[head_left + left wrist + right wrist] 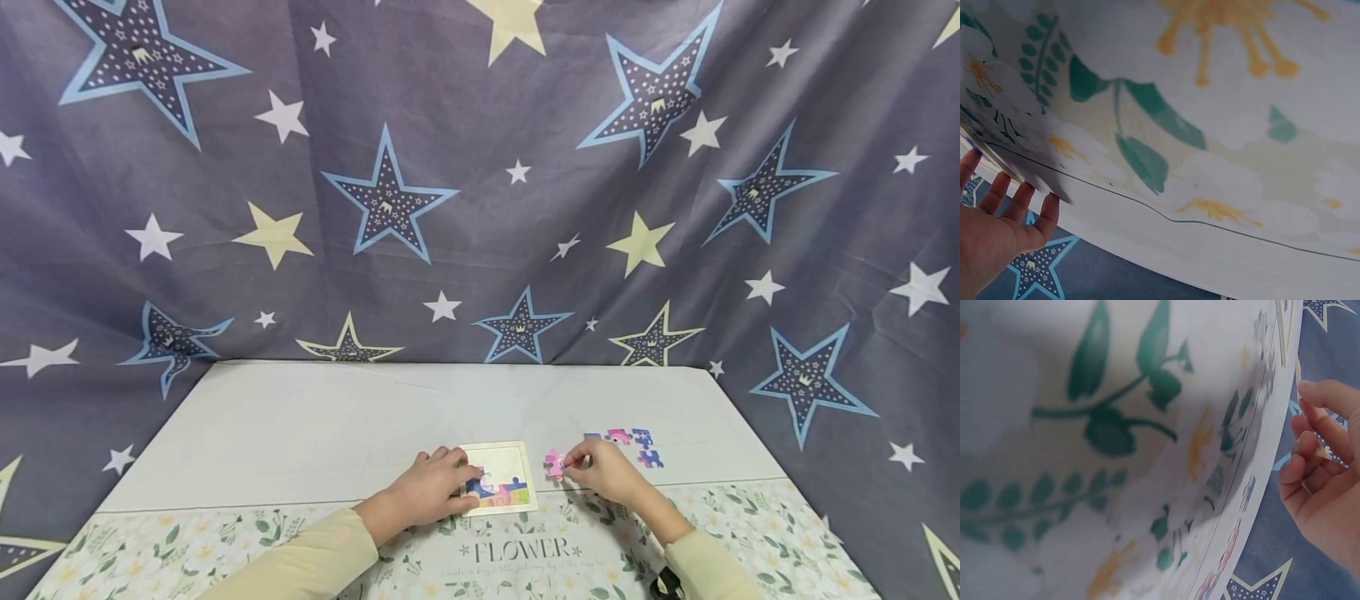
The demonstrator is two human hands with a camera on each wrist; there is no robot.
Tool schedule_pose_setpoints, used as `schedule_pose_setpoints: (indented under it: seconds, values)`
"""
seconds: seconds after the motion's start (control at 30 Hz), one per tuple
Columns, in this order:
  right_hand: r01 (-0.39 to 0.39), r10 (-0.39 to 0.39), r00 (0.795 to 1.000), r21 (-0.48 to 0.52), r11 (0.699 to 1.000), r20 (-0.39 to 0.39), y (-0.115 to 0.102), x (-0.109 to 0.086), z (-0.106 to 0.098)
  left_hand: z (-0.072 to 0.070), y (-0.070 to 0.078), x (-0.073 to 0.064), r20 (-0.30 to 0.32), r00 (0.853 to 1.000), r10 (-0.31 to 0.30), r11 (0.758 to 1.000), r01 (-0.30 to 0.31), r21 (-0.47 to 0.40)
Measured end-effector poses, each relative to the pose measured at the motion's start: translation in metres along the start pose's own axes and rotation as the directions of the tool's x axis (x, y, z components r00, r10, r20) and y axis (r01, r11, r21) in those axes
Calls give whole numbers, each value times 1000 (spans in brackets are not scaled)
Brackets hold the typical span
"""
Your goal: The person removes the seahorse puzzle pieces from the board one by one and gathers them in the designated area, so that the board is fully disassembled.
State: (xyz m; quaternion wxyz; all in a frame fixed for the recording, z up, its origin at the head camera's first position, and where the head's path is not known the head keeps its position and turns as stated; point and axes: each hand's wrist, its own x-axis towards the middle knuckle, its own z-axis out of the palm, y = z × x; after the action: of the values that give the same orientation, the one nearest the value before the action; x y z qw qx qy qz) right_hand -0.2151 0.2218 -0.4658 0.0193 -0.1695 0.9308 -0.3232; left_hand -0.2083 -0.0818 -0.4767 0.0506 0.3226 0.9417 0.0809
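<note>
A shallow puzzle tray (532,483) with a pale rim lies in front of me, with joined colourful pieces (517,493) along its lower part and bare backing above. My left hand (427,483) rests at the tray's left side, its thumb near the lower corner and fingers reaching over the rim. In the left wrist view those fingertips (1051,203) lie against the tray's edge. To the right of the tray, my right hand (604,473) pinches a pink puzzle piece (554,463) between thumb and forefinger, close over the table. Its other fingers curl in, as the right wrist view shows.
Several loose puzzle pieces (649,458) lie behind and right of my right hand, some partly hidden by it. The table has a white back part (322,433) and a floral front cloth (540,575) lettered FLOWER. A star-patterned curtain (465,275) hangs behind the table.
</note>
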Motion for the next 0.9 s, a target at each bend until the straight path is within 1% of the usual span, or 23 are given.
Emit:
schedule_pose_setpoints:
  seconds: [0.2,0.37,0.5,0.77,0.9]
  values:
    - [-9,9,1000,13,1000,-19,7,-4,-5,0,0,0,1,1000,0,1000,0,3]
    - [-5,5,1000,10,1000,-20,11,-6,-7,-1,0,0,0,1000,0,1000,0,4]
    - [-20,20,1000,15,1000,-19,14,-7,-9,-1,1,0,2,1000,-1,1000,1,-2]
    - [-51,52,998,61,997,-19,17,-10,-14,0,1,-1,-3,1000,-5,1000,5,2]
    - [-46,47,999,69,997,-12,20,-12,-17,-1,1,-1,-1,1000,-4,1000,4,3]
